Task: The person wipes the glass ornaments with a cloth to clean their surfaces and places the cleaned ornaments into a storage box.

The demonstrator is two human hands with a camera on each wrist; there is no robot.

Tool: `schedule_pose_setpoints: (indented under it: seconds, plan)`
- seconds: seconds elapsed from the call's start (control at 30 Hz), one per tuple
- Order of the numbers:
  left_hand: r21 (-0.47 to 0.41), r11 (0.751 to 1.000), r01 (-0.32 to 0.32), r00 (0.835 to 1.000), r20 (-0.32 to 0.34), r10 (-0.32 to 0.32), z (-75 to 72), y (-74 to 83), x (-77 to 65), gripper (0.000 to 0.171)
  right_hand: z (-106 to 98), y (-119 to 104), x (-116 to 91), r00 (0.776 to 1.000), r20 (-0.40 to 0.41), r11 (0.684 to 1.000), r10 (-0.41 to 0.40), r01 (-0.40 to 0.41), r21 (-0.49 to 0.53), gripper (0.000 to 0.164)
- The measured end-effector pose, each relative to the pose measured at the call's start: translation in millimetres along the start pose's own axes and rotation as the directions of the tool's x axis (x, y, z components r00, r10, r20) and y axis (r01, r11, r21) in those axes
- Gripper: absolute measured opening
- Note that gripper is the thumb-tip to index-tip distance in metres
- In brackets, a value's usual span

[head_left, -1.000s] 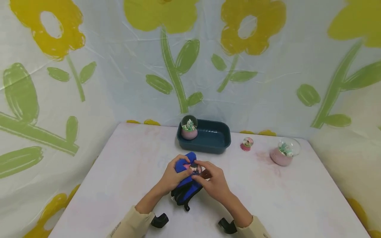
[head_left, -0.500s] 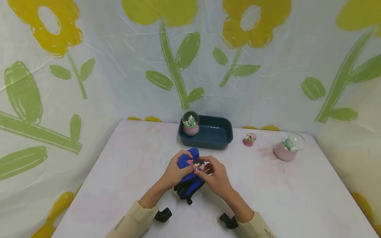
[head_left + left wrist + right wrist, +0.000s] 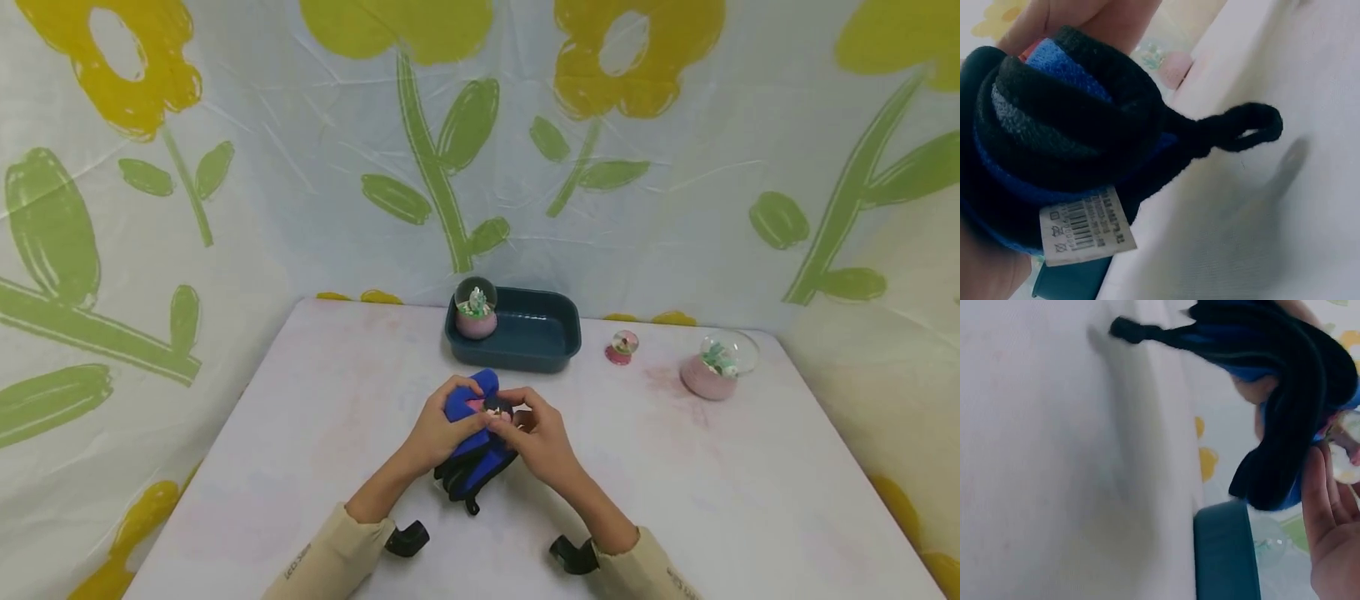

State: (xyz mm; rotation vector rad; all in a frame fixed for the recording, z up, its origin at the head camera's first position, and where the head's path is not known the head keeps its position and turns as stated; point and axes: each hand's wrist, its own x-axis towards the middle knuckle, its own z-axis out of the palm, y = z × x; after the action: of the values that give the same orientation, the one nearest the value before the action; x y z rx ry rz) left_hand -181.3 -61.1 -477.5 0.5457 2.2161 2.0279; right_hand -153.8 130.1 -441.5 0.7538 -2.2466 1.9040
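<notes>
My left hand (image 3: 438,429) grips a bunched blue cloth (image 3: 459,407) with black edging, wrapped about the pink base of a small snow globe (image 3: 498,407). The globe's dome pokes out to the right, where the thumb and fingers of my right hand (image 3: 546,440) pinch it. Both hands are close together above the table, in front of the tray. In the left wrist view, a white printed label (image 3: 1088,230) and a black hanging loop (image 3: 1250,128) dangle from the cloth. The right wrist view has my right hand (image 3: 1338,550) beside the clear dome (image 3: 1344,456).
Behind the hands stands a dark teal tray (image 3: 517,360) with a larger snow globe (image 3: 476,321) in its left end. Right of it on the table are a small pink-based globe (image 3: 621,348) and a big one (image 3: 711,379), tilted. A flower-printed sheet (image 3: 300,208) hangs behind.
The small globe has turned slightly between the hands, so its dome looks darker on top. Both hands keep their hold on cloth and globe. The head view has shifted a little.
</notes>
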Motion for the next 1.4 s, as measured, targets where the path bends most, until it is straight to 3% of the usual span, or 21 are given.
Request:
schedule_pose_setpoints:
  seconds: [0.07, 0.17, 0.3, 0.6, 0.7, 0.8, 0.97, 1.2, 1.4]
  plan:
    - [0.015, 1.000, 0.008, 1.000, -0.011, -0.007, -1.4, -0.9, 0.9, 0.037, -0.8, 8.2, -0.6, 0.998, 0.007, 0.996, 0.070, -0.070, 0.060, 0.033]
    - [0.038, 0.998, 0.048, 0.999, -0.015, -0.047, -6.3, 12.8, -2.4, 0.042, -2.7, 19.5, -1.5, 0.992, 0.010, 0.986, 0.127, -0.128, 0.106, 0.037]
    - [0.051, 0.993, 0.108, 0.994, -0.028, -0.107, -14.0, 29.2, -8.3, 0.044, -8.4, 20.1, -1.4, 0.988, -0.002, 0.981, 0.156, -0.155, 0.113, 0.041]
    - [0.023, 0.993, 0.115, 0.991, -0.069, -0.113, -21.3, 24.0, -10.2, 0.041, -24.2, 8.5, 7.5, 0.973, -0.165, 0.985, 0.163, -0.152, 0.080, 0.041]
    - [0.010, 0.994, 0.112, 0.991, -0.076, -0.111, -21.7, 26.1, -12.4, 0.040, -30.0, 7.1, 16.3, 0.974, -0.181, 0.990, 0.139, -0.135, 0.037, 0.040]
    - [0.012, 0.994, 0.109, 0.989, -0.099, -0.108, -21.6, 25.1, -13.7, 0.038, -36.6, 9.3, 28.6, 0.968, -0.187, 0.986, 0.164, -0.168, -0.001, 0.042]
    - [0.031, 0.991, 0.127, 0.989, -0.076, -0.125, -22.6, 26.3, -14.1, 0.039, -49.4, 15.3, 51.9, 0.947, -0.212, 0.966, 0.240, -0.254, -0.041, 0.046]
    - [0.037, 0.992, 0.124, 0.991, -0.047, -0.122, -27.7, -8.3, -5.0, 0.044, -63.5, 23.6, 88.6, 0.931, -0.220, 0.950, 0.291, -0.309, -0.050, 0.045]
    - [0.042, 0.995, 0.095, 0.995, -0.042, -0.093, -29.7, -12.9, -7.1, 0.043, -69.7, 31.9, 121.3, 0.915, -0.195, 0.928, 0.353, -0.368, -0.051, 0.049]
